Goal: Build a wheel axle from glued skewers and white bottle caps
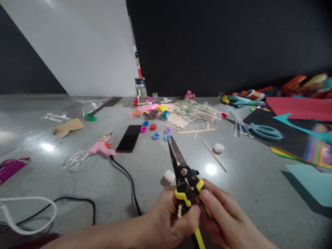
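Yellow-and-black cutting pliers (183, 172) point away from me over the grey table, their blades slightly apart. My left hand (169, 218) is wrapped round the left handle, and a small pale piece shows beside its fingers. On the other handle, the fingers of my right hand (223, 214) are closed. Just left of the pliers lies a white cap (169, 176). Past the blade tips are coloured rings, among them a blue one (156, 136) and a purple one (167, 130). Another white cap (219, 148) and a thin wooden stick (214, 156) lie to the right.
A pink glue gun (102, 147) with a black cable and a phone (129, 138) lie on the left. Wrapped sticks (193, 110) are piled at the back. Blue scissors (266, 132) and coloured paper (301, 108) are on the right. A white loop (53, 211) is at lower left.
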Action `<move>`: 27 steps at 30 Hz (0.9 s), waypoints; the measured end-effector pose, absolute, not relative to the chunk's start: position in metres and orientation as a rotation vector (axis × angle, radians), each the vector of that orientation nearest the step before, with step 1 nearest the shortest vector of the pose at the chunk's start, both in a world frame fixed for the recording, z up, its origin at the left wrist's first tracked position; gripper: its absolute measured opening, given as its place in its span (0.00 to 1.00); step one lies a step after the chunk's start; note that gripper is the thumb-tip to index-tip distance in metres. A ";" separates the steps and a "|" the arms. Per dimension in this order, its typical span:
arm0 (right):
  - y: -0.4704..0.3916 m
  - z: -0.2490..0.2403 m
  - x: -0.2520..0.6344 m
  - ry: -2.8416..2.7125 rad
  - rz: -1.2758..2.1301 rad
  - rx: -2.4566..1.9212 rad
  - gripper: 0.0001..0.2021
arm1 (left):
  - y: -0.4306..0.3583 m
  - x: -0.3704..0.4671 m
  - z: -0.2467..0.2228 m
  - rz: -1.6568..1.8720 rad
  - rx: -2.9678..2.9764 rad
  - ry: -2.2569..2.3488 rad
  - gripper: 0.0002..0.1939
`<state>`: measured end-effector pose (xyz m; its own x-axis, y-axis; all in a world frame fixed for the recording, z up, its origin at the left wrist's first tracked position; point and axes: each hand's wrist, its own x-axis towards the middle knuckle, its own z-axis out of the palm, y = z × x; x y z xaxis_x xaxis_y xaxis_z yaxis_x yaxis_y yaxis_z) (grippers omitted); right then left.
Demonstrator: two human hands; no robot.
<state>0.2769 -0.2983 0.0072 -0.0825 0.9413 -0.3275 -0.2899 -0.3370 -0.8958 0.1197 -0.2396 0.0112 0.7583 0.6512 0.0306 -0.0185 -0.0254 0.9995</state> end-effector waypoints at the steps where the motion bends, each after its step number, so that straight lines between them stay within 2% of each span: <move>1: -0.299 0.006 0.278 -0.820 1.606 -1.193 0.25 | -0.240 0.120 0.011 0.574 1.515 0.538 0.09; 9: -0.286 -0.004 0.269 -0.785 1.520 -1.110 0.24 | -0.240 0.129 -0.004 0.800 1.402 0.696 0.14; 17: -0.280 0.010 0.262 -1.275 1.249 -1.181 0.17 | -0.227 0.127 -0.002 1.009 1.128 0.830 0.28; 22: -0.268 0.001 0.232 -1.103 1.036 -1.115 0.19 | -0.225 0.120 0.009 1.221 1.180 1.039 0.37; 27: -0.269 -0.006 0.202 -0.975 1.014 -1.140 0.21 | -0.220 0.116 0.007 1.237 1.154 1.042 0.36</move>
